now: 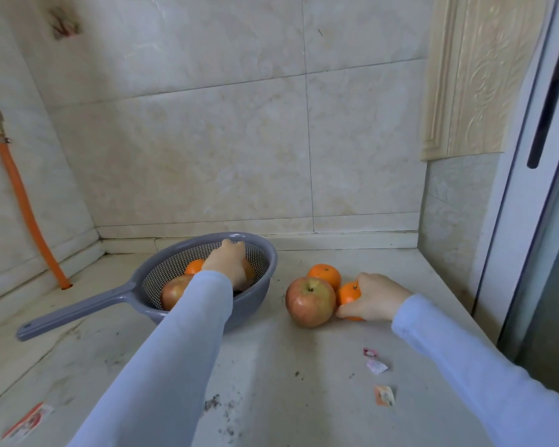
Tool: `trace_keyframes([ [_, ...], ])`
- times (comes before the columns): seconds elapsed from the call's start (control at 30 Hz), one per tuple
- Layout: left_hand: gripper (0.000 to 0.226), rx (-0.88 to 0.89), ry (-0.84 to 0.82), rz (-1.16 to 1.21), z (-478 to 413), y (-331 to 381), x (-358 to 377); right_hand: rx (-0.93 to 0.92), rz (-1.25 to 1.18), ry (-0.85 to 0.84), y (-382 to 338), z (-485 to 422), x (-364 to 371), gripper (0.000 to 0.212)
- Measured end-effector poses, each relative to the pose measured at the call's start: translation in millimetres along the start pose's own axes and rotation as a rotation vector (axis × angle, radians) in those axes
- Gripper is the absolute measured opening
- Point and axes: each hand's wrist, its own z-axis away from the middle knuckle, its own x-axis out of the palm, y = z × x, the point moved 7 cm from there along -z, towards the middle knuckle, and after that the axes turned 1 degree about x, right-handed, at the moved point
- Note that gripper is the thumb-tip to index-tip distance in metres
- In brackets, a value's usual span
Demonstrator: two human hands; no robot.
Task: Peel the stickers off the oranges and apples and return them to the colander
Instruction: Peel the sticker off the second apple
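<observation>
Pale sleeves (175,350) apart: left hand (226,261) in the colander (271,253) over fruit (249,273) (grip hidden), right hand (376,298) clamped round an orange (349,293) beside an apple (310,301). Stickers (376,366) on grimy counter (271,366) short of that hand; tiled walls (207,140) beyond.

matt grey plastic colander (265,253), glossy tile wall (239,140)

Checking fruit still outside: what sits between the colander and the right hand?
In the head view, an apple stands on the counter between the colander and the right hand, a loose orange just behind it; the hand grips another orange.
</observation>
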Motion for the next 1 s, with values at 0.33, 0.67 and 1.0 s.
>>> trace_keyframes([
  [0.33,0.057,-0.031,0.385,0.801,52.3,17.4,-63.2,-0.097,0.147,0.117,-15.3,28.1,-21.2,0.064],
  [0.67,0.038,-0.017,-0.079,1.829,162.4,65.2,10.2,-0.505,-0.795,0.367,-40.1,129.6,-18.1,0.042],
  [1.0,0.063,-0.014,-0.028,1.9,194.5,66.3,54.1,-0.561,-1.037,0.263,-32.8,145.3,45.1,0.064],
])
